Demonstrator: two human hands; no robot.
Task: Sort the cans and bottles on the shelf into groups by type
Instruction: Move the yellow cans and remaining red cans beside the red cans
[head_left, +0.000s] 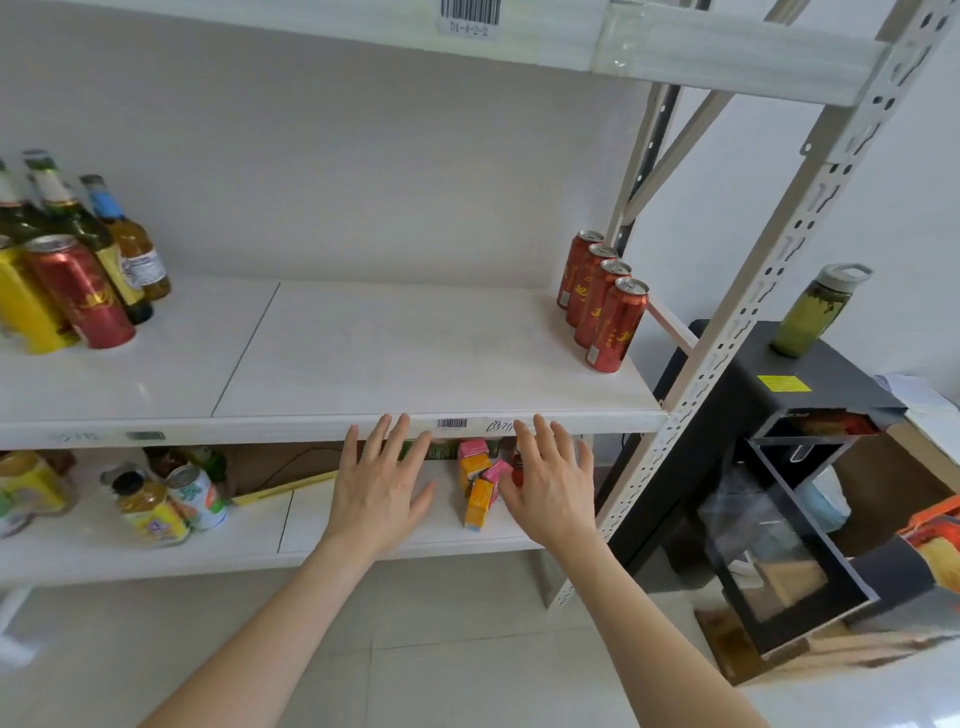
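Observation:
On the white middle shelf (395, 358), several red cans (602, 301) stand in a row at the right end. At its left end stand a red can (78, 291), a yellow can (23, 306), green bottles (62, 223) and an amber bottle (132, 244). My left hand (382, 483) and my right hand (550, 478) hover in front of the shelf's front edge, both empty with fingers spread, palms down.
The lower shelf (363, 519) holds small orange and pink cartons (480, 483), a light can (200, 493), a juice bottle (148, 509) and yellow cans (28, 483). A perforated metal post (769, 270) stands at the right. Beyond it is a black cabinet (779, 467) with a green bottle (815, 312) on top.

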